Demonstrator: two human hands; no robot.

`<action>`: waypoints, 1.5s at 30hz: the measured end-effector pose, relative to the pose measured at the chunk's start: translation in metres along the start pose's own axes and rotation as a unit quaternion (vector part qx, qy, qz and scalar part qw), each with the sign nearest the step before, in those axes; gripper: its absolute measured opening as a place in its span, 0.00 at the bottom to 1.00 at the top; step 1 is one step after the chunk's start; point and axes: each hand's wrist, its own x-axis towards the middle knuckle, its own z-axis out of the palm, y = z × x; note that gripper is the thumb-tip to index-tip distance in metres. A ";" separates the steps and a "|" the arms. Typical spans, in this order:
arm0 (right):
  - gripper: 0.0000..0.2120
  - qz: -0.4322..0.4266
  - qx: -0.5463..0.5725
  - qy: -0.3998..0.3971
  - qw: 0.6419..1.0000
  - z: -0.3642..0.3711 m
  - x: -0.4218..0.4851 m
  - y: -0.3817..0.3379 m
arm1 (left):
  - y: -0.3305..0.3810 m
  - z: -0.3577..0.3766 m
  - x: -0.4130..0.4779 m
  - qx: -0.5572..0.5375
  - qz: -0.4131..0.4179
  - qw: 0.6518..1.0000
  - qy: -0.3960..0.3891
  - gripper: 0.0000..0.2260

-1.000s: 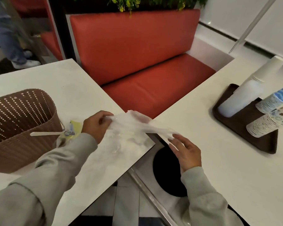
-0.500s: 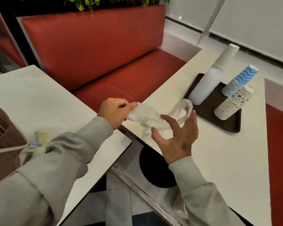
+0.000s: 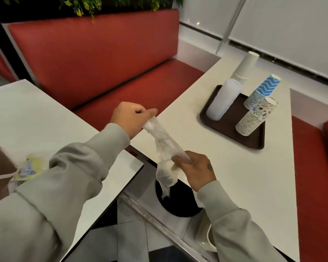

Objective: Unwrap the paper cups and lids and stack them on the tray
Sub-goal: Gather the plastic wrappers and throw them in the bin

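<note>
Red padded booth seating (image 3: pixel 102 63) is backing a white surface (image 3: pixel 244 186) where paper cup stacks (image 3: pixel 254 118) are standing on a brown tray (image 3: pixel 229 129). Nearby, left hand (image 3: pixel 130 120) and right hand (image 3: pixel 195 167) grips are pinching a clear plastic wrapper (image 3: pixel 163 140).

Both sleeves (image 3: pixel 64 186) are pale grey; the right hand (image 3: pixel 196 170) bears a small dark mark (image 3: pixel 209 167).
</note>
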 end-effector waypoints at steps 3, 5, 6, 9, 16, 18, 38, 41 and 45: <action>0.08 0.024 0.163 -0.065 0.984 -0.007 -0.006 0.008 | -0.014 -0.005 -0.002 -0.050 -0.059 0.997 0.002 0.10; 0.04 0.043 0.226 -0.098 0.968 -0.008 -0.007 0.012 | -0.022 -0.002 -0.008 -0.020 -0.051 0.998 -0.004 0.11; 0.04 0.052 0.241 -0.101 0.964 -0.008 -0.007 0.014 | -0.023 -0.001 -0.013 0.004 -0.011 1.000 -0.001 0.09; 0.03 0.066 0.260 -0.100 0.958 -0.005 -0.006 0.020 | -0.023 -0.003 -0.028 0.070 0.232 0.970 -0.013 0.20; 0.15 0.089 0.336 -0.165 0.923 0.001 -0.008 0.025 | -0.054 0.010 -0.049 0.434 0.448 0.775 -0.100 0.42; 0.16 0.080 0.353 -0.189 0.913 0.003 -0.011 0.024 | -0.063 0.017 -0.049 0.382 0.462 0.796 -0.084 0.33; 0.43 -0.026 0.226 -0.090 0.970 0.015 -0.021 0.016 | -0.034 0.035 -0.066 -0.200 -0.133 0.950 -0.201 0.13; 0.44 -0.043 0.231 -0.089 0.968 0.015 -0.020 0.015 | -0.032 0.038 -0.067 -0.191 -0.150 0.951 -0.191 0.11; 0.39 -0.041 0.185 -0.058 0.980 0.018 -0.018 0.016 | -0.034 0.038 -0.063 -0.159 -0.171 0.956 -0.175 0.18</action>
